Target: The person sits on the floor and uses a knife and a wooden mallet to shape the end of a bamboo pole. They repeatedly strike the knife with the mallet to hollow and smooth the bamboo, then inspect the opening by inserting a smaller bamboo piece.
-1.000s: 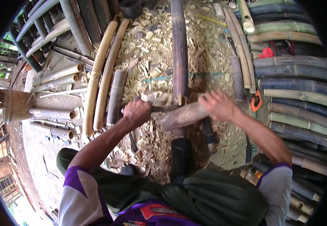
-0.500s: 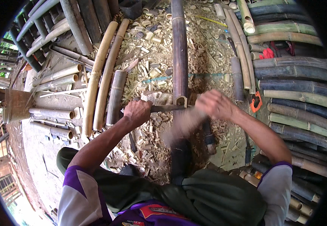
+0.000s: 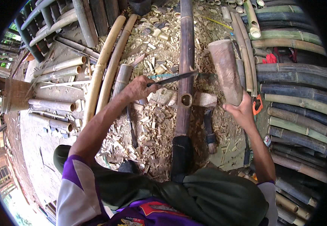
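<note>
My left hand is closed round the handle of a knife. The dark blade reaches across above a thick, dark bamboo pole, its tip to the right and angled away from me. In my right hand is the narrow end of a heavy wooden mallet; its broad head points up and away, right of the pole. A squarish hole is cut in the pole's upper side near a pale wooden block beneath it. My dark-covered foot is at the pole's near end.
Wood chips cover the ground. A brush lies right of the pole. Long bamboo poles lie at left, with stacked bamboo along the right. An orange-handled tool and a yellow measuring tape are at right.
The knife has moved off the hole and farther up the pole, its tip swinging away from me. The mallet, blurred over the pole before, is now raised on the right.
</note>
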A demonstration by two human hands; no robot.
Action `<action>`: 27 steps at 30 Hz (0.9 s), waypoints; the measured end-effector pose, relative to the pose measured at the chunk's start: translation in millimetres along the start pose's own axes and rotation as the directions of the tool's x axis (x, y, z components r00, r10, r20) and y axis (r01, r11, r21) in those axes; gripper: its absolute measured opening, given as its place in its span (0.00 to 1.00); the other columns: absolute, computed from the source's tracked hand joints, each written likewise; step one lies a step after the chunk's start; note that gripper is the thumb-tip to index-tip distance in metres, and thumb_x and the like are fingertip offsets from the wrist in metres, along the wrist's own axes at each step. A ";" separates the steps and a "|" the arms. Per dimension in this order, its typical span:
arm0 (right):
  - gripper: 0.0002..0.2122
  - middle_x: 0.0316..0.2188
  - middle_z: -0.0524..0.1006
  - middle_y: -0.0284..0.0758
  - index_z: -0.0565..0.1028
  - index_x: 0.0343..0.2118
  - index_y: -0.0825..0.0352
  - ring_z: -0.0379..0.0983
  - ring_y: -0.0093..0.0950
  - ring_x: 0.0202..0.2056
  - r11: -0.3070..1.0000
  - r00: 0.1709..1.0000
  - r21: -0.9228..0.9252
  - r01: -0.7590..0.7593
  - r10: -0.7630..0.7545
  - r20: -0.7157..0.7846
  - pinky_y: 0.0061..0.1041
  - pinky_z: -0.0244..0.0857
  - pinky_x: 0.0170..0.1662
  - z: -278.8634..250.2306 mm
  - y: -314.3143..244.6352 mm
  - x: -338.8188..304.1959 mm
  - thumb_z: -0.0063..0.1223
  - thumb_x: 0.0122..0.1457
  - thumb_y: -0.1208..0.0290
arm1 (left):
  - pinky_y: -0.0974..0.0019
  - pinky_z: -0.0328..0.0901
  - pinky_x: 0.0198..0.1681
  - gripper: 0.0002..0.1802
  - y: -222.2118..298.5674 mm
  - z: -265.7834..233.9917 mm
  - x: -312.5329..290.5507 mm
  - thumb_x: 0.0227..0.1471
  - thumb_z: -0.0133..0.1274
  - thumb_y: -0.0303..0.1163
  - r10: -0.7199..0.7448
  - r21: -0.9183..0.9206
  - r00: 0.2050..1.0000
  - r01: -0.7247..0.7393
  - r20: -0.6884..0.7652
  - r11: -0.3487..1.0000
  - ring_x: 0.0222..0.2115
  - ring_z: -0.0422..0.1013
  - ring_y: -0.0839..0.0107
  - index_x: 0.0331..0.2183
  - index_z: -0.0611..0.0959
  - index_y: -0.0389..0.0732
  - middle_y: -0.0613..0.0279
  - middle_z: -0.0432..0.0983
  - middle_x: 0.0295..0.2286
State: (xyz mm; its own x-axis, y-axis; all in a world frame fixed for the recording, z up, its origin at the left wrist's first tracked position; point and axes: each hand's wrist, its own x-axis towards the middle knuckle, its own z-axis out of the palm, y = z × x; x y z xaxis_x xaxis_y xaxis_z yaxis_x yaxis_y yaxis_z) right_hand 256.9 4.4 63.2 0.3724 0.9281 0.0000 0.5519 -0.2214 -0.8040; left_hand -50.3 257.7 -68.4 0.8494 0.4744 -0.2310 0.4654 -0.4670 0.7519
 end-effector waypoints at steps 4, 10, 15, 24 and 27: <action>0.27 0.42 0.78 0.36 0.71 0.53 0.73 0.75 0.30 0.45 0.905 0.948 0.283 -0.318 0.305 0.090 0.32 0.68 0.53 8.2 4.8 -17.5 0.65 0.48 0.75 | 0.55 0.74 0.32 0.36 22.4 -10.8 -11.8 0.60 0.50 0.67 0.019 0.382 0.998 -0.039 0.056 0.923 0.20 0.77 0.61 0.31 0.90 0.41 0.58 0.78 0.17; 0.29 0.41 0.77 0.36 0.68 0.55 0.73 0.75 0.30 0.44 0.942 0.977 0.259 -0.213 0.208 0.046 0.33 0.69 0.52 28.5 1.2 -25.2 0.65 0.50 0.73 | 0.55 0.74 0.32 0.35 16.0 -10.4 -17.3 0.60 0.50 0.67 -0.080 0.474 0.994 0.037 0.070 0.880 0.23 0.78 0.63 0.34 0.89 0.42 0.57 0.79 0.20; 0.32 0.41 0.80 0.53 0.65 0.57 0.74 0.80 0.47 0.43 0.916 0.975 -0.359 -0.178 0.214 0.063 0.42 0.72 0.48 60.4 -2.7 -32.9 0.65 0.49 0.69 | 0.54 0.76 0.35 0.37 17.6 -2.4 -15.4 0.59 0.49 0.69 -0.172 0.531 0.982 0.105 0.079 0.841 0.26 0.79 0.62 0.34 0.88 0.40 0.53 0.80 0.22; 0.37 0.48 0.77 0.57 0.63 0.59 0.77 0.77 0.48 0.52 0.952 0.963 -0.256 -0.165 0.212 0.166 0.40 0.69 0.56 72.4 -12.6 -2.8 0.68 0.47 0.67 | 0.51 0.74 0.33 0.34 -0.4 -1.5 -10.3 0.55 0.58 0.65 -0.056 0.480 0.998 0.046 0.008 0.876 0.23 0.79 0.54 0.30 0.89 0.39 0.52 0.79 0.18; 0.31 0.46 0.79 0.55 0.67 0.54 0.74 0.79 0.48 0.48 0.843 0.845 -0.495 -0.211 0.412 0.342 0.41 0.71 0.53 74.3 -32.4 21.7 0.68 0.48 0.67 | 0.52 0.75 0.39 0.38 9.0 -7.4 -6.8 0.55 0.55 0.68 -0.167 0.486 0.980 0.096 0.104 0.868 0.30 0.80 0.54 0.30 0.86 0.36 0.49 0.81 0.24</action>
State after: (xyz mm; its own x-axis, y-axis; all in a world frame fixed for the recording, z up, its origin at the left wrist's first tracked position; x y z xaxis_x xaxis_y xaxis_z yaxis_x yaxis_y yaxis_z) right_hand 191.6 54.0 45.1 0.2869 0.7949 -0.5346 0.7556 -0.5309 -0.3837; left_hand -53.7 255.8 -55.6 0.7812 0.4654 -0.4162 0.6067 -0.7230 0.3303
